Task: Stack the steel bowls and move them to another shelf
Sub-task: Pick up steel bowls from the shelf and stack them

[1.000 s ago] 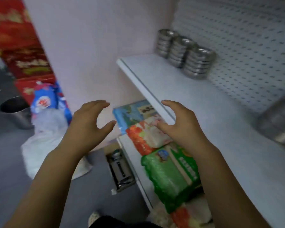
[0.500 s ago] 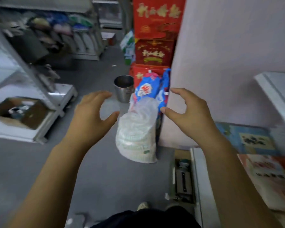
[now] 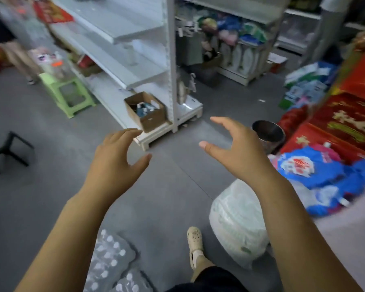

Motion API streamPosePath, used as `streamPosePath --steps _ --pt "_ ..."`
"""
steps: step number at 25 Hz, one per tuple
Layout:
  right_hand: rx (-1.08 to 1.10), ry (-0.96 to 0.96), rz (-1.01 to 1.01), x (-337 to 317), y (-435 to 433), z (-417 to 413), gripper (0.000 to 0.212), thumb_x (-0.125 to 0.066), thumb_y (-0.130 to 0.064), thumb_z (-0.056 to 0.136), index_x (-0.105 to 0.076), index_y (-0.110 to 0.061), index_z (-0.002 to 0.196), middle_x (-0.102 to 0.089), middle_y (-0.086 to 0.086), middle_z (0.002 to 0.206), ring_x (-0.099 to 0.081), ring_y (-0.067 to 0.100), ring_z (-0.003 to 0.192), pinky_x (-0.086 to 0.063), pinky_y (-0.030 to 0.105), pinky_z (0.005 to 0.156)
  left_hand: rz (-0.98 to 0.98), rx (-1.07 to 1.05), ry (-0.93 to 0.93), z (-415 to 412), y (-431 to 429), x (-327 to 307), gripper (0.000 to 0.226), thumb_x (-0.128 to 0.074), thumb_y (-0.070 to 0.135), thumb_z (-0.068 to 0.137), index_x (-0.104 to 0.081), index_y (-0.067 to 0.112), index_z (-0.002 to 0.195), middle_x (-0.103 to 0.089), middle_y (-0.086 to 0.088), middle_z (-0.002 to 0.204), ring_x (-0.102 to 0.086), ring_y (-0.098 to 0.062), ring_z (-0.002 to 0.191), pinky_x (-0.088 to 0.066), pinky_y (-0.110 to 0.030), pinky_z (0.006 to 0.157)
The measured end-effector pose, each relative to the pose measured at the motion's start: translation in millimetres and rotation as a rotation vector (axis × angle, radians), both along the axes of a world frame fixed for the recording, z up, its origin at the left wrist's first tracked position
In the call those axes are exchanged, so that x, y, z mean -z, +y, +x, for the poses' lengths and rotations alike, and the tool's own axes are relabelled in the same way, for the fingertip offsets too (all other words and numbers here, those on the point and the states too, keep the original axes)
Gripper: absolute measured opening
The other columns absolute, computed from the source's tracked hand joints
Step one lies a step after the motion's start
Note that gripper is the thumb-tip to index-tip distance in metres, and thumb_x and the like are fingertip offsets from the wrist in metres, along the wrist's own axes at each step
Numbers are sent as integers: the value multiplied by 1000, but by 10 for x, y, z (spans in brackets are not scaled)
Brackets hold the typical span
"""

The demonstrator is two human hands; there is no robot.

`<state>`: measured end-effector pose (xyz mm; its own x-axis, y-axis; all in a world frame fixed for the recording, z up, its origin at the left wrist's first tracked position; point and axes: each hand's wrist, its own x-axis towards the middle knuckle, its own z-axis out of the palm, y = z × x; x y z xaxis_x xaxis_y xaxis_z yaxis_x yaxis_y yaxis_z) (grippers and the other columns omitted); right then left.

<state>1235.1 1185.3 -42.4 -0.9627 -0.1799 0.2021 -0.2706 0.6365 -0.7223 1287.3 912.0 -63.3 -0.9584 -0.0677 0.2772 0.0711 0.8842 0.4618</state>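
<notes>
2 hands raised: left hand (image 3: 116, 159), right hand (image 3: 238, 150), fingers spread, loosely curved, gripping nothing. Far right: 1 steel bucket (image 3: 269, 133). Far: 1 cardboard box (image 3: 148, 114).

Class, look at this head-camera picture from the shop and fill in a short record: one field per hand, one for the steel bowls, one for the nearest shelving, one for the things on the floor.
Left hand: raised, fingers loosely spread, grip empty
Right hand: raised, fingers curved open, grip empty
Steel bowls: none in view
Shelving: white shelf unit ahead left, cardboard box on its base
Floor: white plastic bag below the right arm, steel pail beyond the right hand, green stool far left
</notes>
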Motion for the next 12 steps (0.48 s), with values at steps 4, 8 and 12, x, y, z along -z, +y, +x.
streamPosePath --steps 4,8,12 --pt "-188 5 15 -49 -374 -969 60 -82 -40 87 -59 -30 142 -58 -15 141 -47 -7 122 -25 -12 83 22 -155 27 -614 -213 -20 58 -72 38 91 -53 20 143 -57 0 144 -47 -21 137 -39 -41 112" --pt "-323 20 23 -176 -753 -1865 59 -81 -37 89 -59 -29 143 -58 -12 141 -36 -17 109 -25 -12 78 28 -281 42 -1223 -396 -131 59 -71 38 92 -51 21 145 -54 2 147 -45 -20 140 -39 -43 115" --pt "-455 0 42 -193 -1326 -2486 59 -80 -38 89 -58 -28 143 -57 -15 139 -43 -9 116 -25 -6 84 21 -396 36 -1595 -748 -195 59 -70 39 93 -50 22 146 -53 4 148 -42 -19 141 -38 -48 116"
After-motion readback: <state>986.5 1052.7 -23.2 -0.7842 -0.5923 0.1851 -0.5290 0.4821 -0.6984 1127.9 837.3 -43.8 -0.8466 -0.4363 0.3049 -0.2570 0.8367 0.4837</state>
